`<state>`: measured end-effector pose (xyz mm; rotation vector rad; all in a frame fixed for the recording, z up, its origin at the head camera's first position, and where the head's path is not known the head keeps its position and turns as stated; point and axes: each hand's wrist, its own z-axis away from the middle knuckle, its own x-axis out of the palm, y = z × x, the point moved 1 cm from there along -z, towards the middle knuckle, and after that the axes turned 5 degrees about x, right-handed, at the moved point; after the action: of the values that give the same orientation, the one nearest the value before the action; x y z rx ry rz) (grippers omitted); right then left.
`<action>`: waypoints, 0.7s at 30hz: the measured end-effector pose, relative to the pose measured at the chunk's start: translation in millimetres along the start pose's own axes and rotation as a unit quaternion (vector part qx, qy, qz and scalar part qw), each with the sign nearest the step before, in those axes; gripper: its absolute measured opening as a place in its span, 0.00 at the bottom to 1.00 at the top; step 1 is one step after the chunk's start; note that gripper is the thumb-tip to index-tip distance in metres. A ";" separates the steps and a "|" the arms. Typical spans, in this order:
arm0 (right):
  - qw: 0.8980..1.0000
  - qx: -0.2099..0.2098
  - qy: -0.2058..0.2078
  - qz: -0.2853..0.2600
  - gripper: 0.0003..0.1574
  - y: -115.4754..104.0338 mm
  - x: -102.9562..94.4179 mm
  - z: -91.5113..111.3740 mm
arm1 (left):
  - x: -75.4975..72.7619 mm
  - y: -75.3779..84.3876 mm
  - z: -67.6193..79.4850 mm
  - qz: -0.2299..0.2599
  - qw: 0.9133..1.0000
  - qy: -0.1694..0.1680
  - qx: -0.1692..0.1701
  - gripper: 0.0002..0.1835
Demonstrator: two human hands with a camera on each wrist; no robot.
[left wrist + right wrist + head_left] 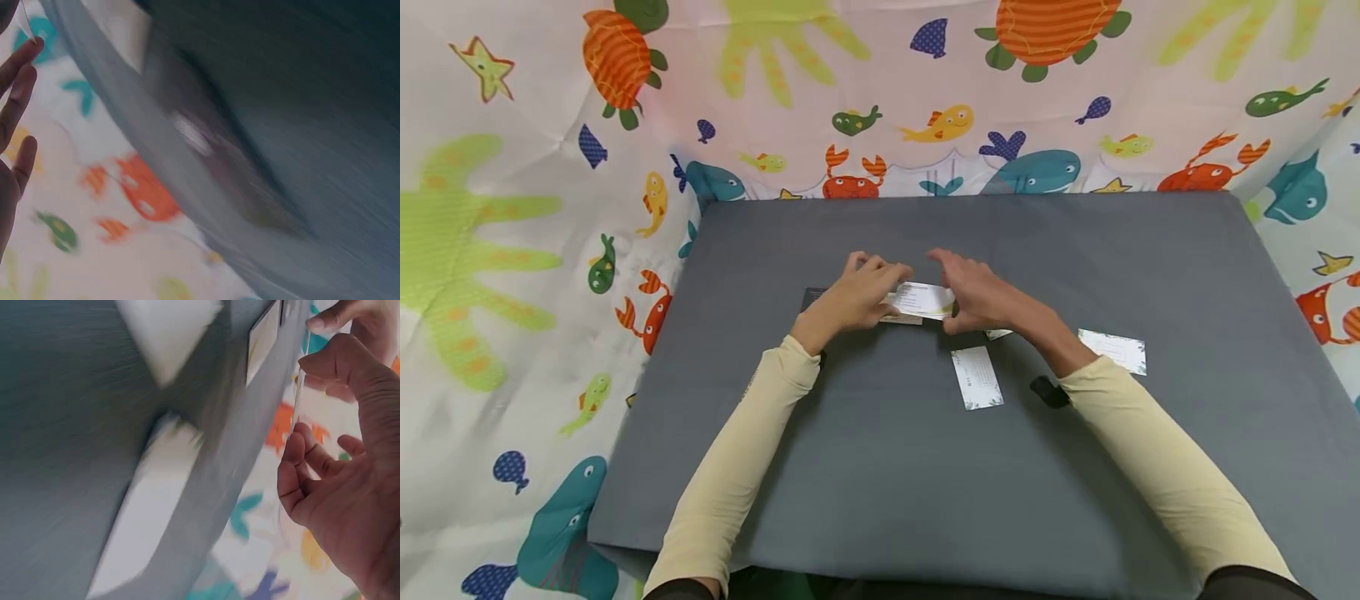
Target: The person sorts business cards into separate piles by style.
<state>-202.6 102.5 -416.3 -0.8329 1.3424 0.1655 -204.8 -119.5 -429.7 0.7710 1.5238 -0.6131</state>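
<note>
The thumb and bent fingers of the right hand (981, 292) stand apart, roughly spanning the breadth of a white card (927, 300), and grip its edges near the right end; the left hand (859, 293) grips the opposite end between thumb and arched fingers. The card is raised above the table between both hands, probably held by its ends to keep it level and leave the printed middle uncovered. Just below its near edge a pale card (906, 319) shows in part, and a dark flat item (813, 296) pokes out behind the left hand, too covered to name. Farther out, a narrow printed card (977, 377) lies nearer the person and a wider printed card (1114, 351) beyond the right forearm, well apart, perhaps so that each face stays readable on the grey table (850, 467), with a sea-creature backdrop (887, 67) behind
</note>
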 end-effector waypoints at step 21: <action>0.995 -0.039 -0.086 0.018 0.62 -6.4 39.8 -53.2 | 26.1 -28.5 41.5 0.013 0.998 0.027 -0.059 0.27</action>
<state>-230.6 51.5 -449.0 -0.8404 1.1946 0.3124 -200.7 -166.3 -461.5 0.7210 1.5825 -0.4812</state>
